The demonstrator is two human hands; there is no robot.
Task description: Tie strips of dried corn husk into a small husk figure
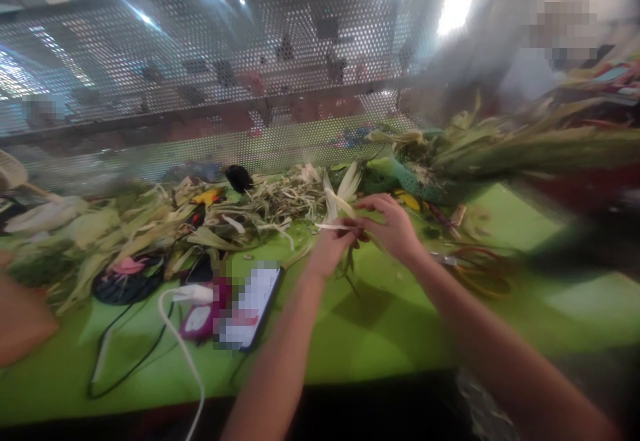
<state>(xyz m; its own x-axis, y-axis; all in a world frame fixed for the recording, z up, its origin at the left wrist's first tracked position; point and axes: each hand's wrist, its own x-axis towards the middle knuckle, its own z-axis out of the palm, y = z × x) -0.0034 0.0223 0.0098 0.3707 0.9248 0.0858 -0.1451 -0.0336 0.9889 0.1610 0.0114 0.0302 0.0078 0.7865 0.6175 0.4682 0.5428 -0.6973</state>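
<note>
Pale strips of corn husk [346, 190] stand up in a small bunch from my left hand [331, 248], whose fingers are closed around its base. Thin dark stem ends hang below that hand, over the green tabletop [380, 334]. My right hand [393, 228] meets the left one from the right side, its thumb and fingers pinched at the lower part of the same husk bunch. The exact grip of the fingertips is partly hidden and blurred. A heap of dry husk strips [280, 194] lies just behind my hands.
Left of my forearms lie a phone [253, 308], a purple device [203, 321], a white cable [175, 334] and a black round pouch [129, 281]. At right are a teal basket [417, 178], long husks [530, 151] and a yellowish cord coil [485, 271]. A perforated metal screen [200, 88] rises behind.
</note>
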